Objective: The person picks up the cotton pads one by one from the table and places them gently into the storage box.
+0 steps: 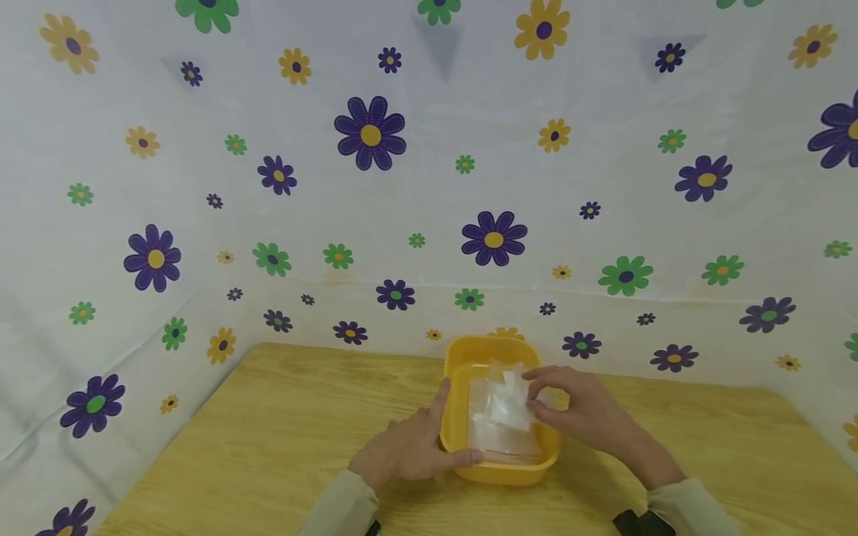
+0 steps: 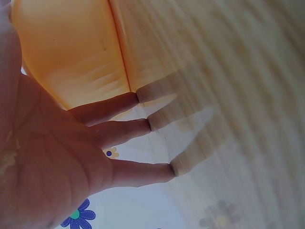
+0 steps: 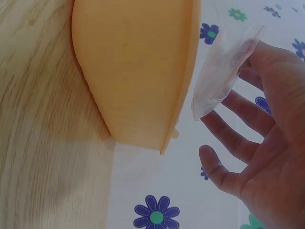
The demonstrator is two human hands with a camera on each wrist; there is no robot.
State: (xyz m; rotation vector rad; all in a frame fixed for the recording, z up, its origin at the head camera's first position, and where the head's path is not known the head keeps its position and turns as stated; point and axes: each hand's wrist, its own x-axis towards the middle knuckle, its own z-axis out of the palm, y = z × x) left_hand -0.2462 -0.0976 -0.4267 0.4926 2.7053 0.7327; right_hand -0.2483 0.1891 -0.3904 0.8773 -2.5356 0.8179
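A yellow plastic tub (image 1: 458, 417) stands on the table, holding several clear zip bags (image 1: 504, 439). My right hand (image 1: 585, 408) is over its right rim, pinching a small clear plastic bag (image 3: 224, 71) between thumb and fingers. In the right wrist view that bag hangs beside the tub's rim, and the other fingers are loosely bent. My left hand (image 1: 418, 445) rests against the tub's left side, index finger along the rim and thumb at the near corner. In the left wrist view its other fingers (image 2: 128, 131) reach down straight, tips on the tabletop.
The wood-grain table (image 1: 295, 424) extends on both sides of the tub. A white cloth with printed flowers (image 1: 402, 201) hangs behind the table and along its sides, close behind the tub's far end.
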